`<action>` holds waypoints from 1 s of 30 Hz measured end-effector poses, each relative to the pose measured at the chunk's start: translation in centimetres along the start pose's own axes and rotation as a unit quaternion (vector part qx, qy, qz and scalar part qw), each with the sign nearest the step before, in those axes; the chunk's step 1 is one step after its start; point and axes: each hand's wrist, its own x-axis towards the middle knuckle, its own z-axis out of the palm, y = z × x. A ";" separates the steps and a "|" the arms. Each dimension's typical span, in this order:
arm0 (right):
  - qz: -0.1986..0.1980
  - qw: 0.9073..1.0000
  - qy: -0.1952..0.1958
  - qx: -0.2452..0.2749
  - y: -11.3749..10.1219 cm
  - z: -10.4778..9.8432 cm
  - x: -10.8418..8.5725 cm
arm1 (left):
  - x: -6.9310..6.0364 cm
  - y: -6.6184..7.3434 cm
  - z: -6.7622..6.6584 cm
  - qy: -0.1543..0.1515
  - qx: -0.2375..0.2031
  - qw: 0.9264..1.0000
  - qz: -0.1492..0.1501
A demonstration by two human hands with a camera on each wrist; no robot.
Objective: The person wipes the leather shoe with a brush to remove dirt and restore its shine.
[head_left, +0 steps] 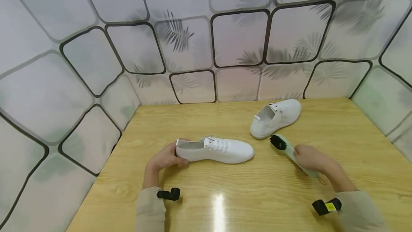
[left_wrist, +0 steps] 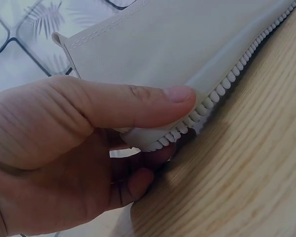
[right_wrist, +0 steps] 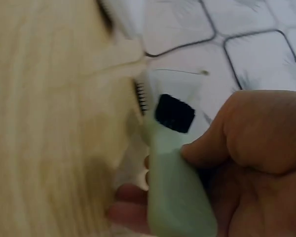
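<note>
A white lace-up shoe (head_left: 233, 152) lies sole down on the table, its toe pointing right. My left hand (head_left: 165, 157) grips it by the heel; in the left wrist view the thumb (left_wrist: 138, 103) presses the side just above the ridged sole, with fingers curled beneath. On the right, my right hand (head_left: 310, 158) holds a pale green shoe brush (head_left: 286, 148) by its handle. Dark bristles show at the brush's head, which points up and left. A second white shoe (head_left: 286, 113), with small marks on its side, stands behind the brush, untouched.
The wooden table (head_left: 199, 196) reaches back to a patterned wall covering (head_left: 190, 56), which also rises along both sides. Black wrist cameras are strapped on both sleeves. A bright reflection lies on the table's front middle.
</note>
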 end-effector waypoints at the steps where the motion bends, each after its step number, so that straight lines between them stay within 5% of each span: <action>1: 0.000 1.000 0.005 -0.005 0.0 0.2 0.1 | -0.2 0.0 0.0 0.000 -0.005 1.000 -0.003; 10: 0.056 0.997 -0.021 0.046 -0.7 1.2 -0.5 | -0.1 -0.2 -0.1 -0.007 0.005 1.000 -0.001; 19: 0.058 0.997 -0.049 -0.009 -1.0 1.4 -0.6 | -0.1 -0.5 -0.1 -0.014 0.011 1.000 -0.006; 30: 0.059 0.996 -0.025 -0.054 -0.9 1.0 -0.8 | -0.1 -0.5 -0.2 -0.013 0.017 1.000 -0.003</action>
